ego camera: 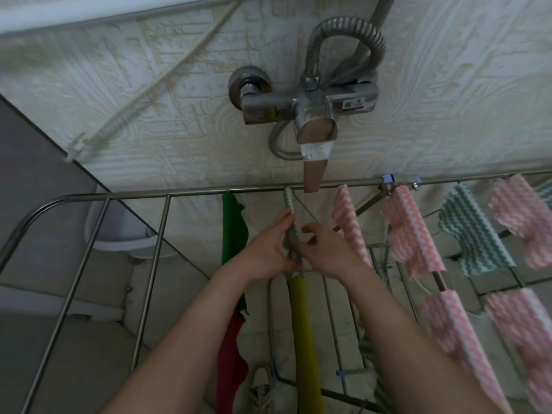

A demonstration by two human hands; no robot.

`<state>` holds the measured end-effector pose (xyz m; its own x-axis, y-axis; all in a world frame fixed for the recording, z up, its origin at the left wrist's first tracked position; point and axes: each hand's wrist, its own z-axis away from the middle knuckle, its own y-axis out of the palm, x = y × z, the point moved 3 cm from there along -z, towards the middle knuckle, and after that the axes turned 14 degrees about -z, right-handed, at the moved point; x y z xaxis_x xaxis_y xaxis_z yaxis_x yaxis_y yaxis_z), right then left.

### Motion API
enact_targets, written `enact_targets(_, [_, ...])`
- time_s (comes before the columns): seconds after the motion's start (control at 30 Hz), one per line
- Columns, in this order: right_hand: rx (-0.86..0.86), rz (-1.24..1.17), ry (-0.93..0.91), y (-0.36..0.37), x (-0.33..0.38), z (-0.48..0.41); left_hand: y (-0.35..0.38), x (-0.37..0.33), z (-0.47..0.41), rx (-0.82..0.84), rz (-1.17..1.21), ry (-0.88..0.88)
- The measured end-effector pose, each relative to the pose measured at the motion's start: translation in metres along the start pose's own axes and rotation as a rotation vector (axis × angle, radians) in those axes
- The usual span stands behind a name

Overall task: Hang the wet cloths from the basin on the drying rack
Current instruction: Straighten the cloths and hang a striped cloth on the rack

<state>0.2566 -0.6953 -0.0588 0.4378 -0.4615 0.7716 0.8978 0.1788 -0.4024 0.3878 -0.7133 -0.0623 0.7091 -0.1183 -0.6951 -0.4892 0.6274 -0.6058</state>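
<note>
The cloth (288, 204), narrow and bunched with green-and-white zigzag stripes, hangs over a rod of the rack (179, 193), between a green cloth (233, 225) and pink cloths (349, 222). The left hand (268, 249) curls its fingers round it. The right hand (324, 252) pinches it from the other side. A yellow cloth (303, 324) hangs just below. The white basin (119, 237) sits behind the rack, its inside hidden.

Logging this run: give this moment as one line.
left hand grips green-white cloth | right hand touches it | cloth draped on drying rack
</note>
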Motion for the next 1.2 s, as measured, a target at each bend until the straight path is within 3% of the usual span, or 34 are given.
enact_targets(0.07, [0.036, 0.167, -0.016, -0.006, 0.0, 0.02, -0.003, 0.0, 0.001, 0.019, -0.011, 0.01])
enact_targets(0.17, [0.235, 0.353, 0.044, -0.003, -0.003, 0.059, -0.002, -0.002, 0.008, 0.067, -0.092, 0.049])
enact_targets(0.3, [0.323, 0.35, 0.08, 0.018, -0.011, 0.078, 0.006, -0.007, 0.022, 0.031, -0.094, 0.045])
enact_targets(0.57, [0.078, 0.361, -0.07, 0.043, -0.033, 0.083, 0.029, -0.013, 0.031, -0.089, -0.151, -0.044])
enact_targets(0.73, [-0.043, 0.259, -0.171, 0.032, -0.039, 0.107, 0.027, -0.033, 0.044, -0.294, -0.159, -0.07])
enact_targets(0.87, [-0.19, 0.207, -0.286, 0.002, -0.047, 0.14, 0.032, -0.067, 0.068, -0.487, -0.189, 0.051])
enact_targets(0.97, [-0.251, 0.108, -0.308, -0.022, -0.058, 0.168, 0.046, -0.098, 0.085, -0.542, -0.128, 0.126])
enact_targets(1.2, [-0.417, -0.14, -0.306, -0.079, -0.1, 0.245, 0.107, -0.177, 0.113, -0.513, -0.053, 0.35])
